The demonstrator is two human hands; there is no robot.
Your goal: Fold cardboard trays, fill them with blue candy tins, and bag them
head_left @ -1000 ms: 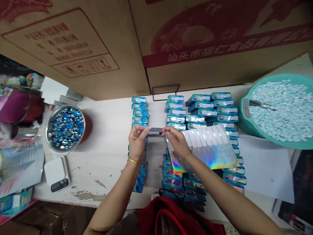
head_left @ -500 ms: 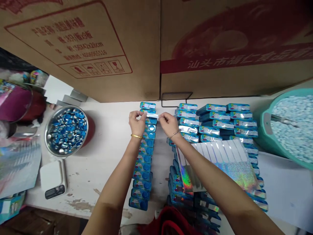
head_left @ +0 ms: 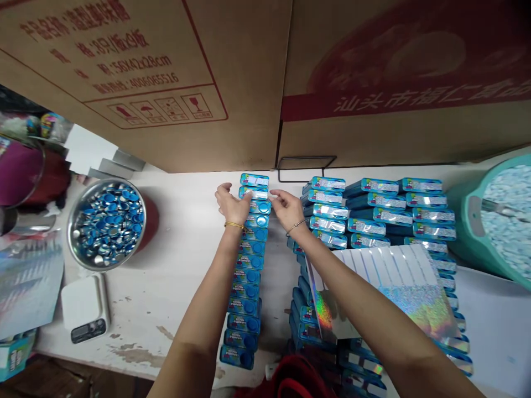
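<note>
My left hand (head_left: 230,203) and my right hand (head_left: 287,207) are at the far end of a long row of small blue tins (head_left: 248,276). Between them lies a holographic sticker strip (head_left: 254,193) on the second tin from the far end. The fingertips of both hands pinch or press its two ends. A holographic sticker sheet (head_left: 394,284) with several strips peeled off rests on the stacked tins under my right forearm.
Labelled blue tins (head_left: 373,213) are stacked to the right. A metal bowl of blue caps (head_left: 106,222) and a small white scale (head_left: 85,309) sit at the left. A teal basin of white tablets (head_left: 504,213) is at the right. Cardboard boxes (head_left: 249,77) stand behind.
Both hands carried the strip from mid-air near me out to the far end of the tin row and lowered it onto a tin. The view shifted forward.
</note>
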